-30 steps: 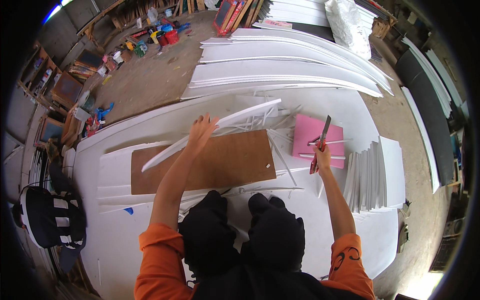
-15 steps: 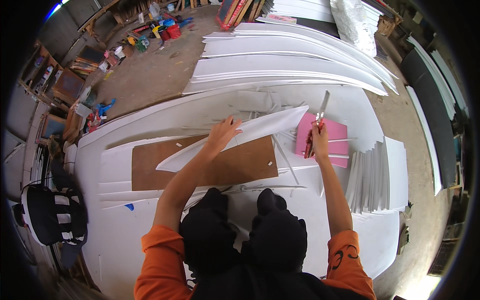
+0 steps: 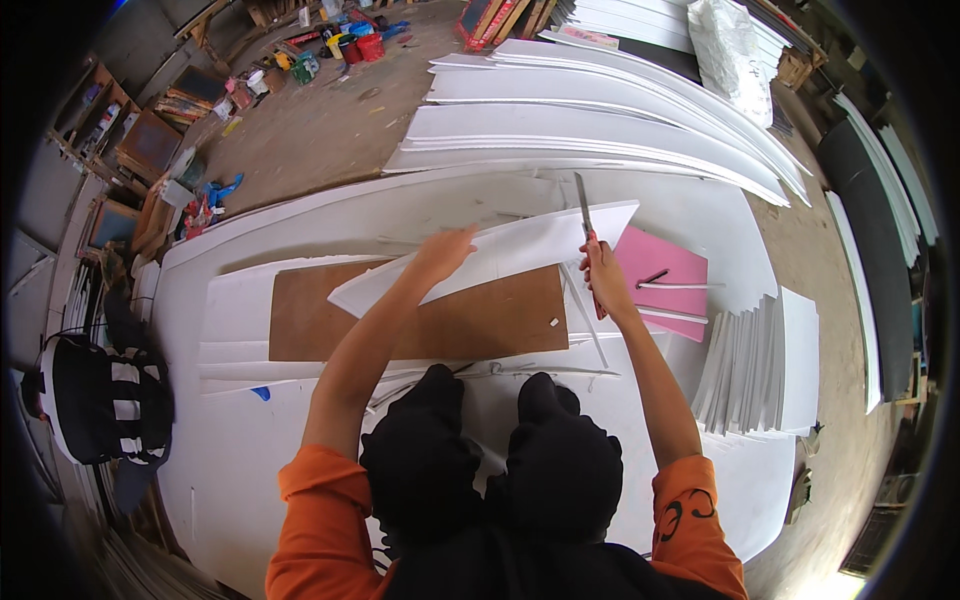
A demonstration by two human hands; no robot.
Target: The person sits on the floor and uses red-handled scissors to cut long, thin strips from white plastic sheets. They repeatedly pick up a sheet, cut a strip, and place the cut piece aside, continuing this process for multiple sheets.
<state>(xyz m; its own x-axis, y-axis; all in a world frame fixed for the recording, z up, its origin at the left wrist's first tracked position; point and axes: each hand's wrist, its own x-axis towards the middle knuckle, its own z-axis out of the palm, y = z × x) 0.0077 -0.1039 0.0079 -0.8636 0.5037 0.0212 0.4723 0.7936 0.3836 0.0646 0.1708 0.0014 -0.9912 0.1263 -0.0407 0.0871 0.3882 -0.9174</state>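
Observation:
A long white foam board (image 3: 530,240) with a pointed right end lies slantwise over a brown board (image 3: 480,325). My left hand (image 3: 445,255) is closed on its far edge, with the fingertips partly hidden. In my right hand (image 3: 605,280) is a utility knife (image 3: 586,215) with a red handle and a long blade pointing away from me. The blade stands close to the right end of the foam board. Just right of that hand lies a pink sheet (image 3: 675,255), with thin white strips and a small dark piece on it.
Narrow white panels (image 3: 745,370) are stacked at the right. Large white sheets (image 3: 570,125) lie beyond the work surface (image 3: 240,460). A black-and-white bag (image 3: 105,400) sits at the left edge. Tubs and buckets (image 3: 350,45) stand on the floor at the far left.
My right hand has moved the knife left, from over the pink sheet to the foam board's right end. The foam board has shifted slightly away from me with my left hand.

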